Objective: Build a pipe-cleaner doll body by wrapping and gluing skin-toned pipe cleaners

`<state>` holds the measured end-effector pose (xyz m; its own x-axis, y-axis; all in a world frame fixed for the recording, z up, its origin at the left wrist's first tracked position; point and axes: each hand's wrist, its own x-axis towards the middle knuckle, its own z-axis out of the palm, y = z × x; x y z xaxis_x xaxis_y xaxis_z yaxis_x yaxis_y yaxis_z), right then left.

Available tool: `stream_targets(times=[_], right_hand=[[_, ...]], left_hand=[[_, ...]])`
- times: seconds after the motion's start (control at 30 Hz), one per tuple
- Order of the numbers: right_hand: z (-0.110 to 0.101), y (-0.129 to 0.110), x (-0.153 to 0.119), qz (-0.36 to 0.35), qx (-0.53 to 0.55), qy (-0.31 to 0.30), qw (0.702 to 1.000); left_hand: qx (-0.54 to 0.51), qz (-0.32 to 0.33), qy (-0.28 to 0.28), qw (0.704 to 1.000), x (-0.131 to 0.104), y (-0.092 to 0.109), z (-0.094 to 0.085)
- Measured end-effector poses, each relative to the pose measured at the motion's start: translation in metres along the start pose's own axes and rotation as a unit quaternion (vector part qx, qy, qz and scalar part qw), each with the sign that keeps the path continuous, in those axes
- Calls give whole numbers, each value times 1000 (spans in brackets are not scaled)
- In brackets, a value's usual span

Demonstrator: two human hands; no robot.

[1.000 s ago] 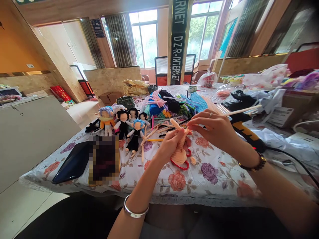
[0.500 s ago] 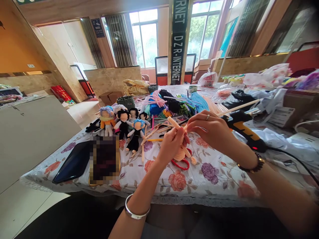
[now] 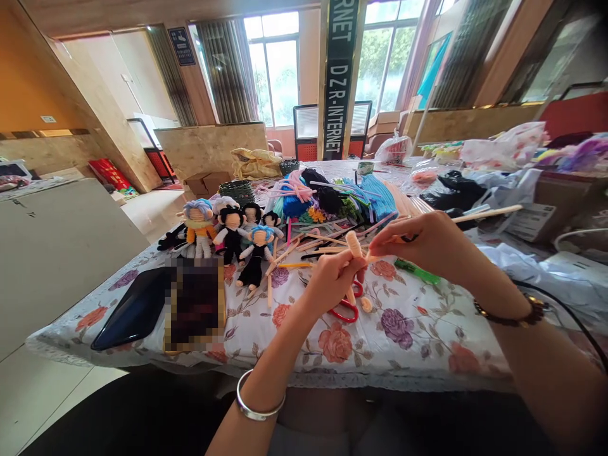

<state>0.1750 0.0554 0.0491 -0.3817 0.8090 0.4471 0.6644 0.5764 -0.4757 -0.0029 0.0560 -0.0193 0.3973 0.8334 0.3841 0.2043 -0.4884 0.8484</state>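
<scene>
Scissors (image 3: 346, 320) partly behind left hand (image 3: 334, 278), clustered dolls (image 3: 232, 238)

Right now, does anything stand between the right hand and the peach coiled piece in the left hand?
Nothing visible does. The left hand grips the peach coiled piece, and the right hand pinches a peach strand close beside it. The red-handled scissors lie below, out of that gap.

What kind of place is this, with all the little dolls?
Probably a craft workroom, though I can't be sure. The table has handmade-looking dolls, colourful fuzzy stems and red-handled scissors on it.
</scene>
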Motion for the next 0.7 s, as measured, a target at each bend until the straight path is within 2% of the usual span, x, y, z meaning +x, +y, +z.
stream_targets(times=[0.1,0.27,0.43,0.57,0.7], right_hand=[[-3,9,2,26,65,-52,996],[1,17,8,37,151,-80,985],[3,11,7,18,88,-52,995],[6,6,5,21,47,-1,999],[12,4,6,11,51,30,998]], left_hand=[[-10,11,-18,1000,-1,-2,1],[-36,25,-2,999,-2,-2,1],[-81,20,19,996,-2,2,0],[-122,14,32,992,-3,2,0],[-101,14,73,992,-3,1,1]])
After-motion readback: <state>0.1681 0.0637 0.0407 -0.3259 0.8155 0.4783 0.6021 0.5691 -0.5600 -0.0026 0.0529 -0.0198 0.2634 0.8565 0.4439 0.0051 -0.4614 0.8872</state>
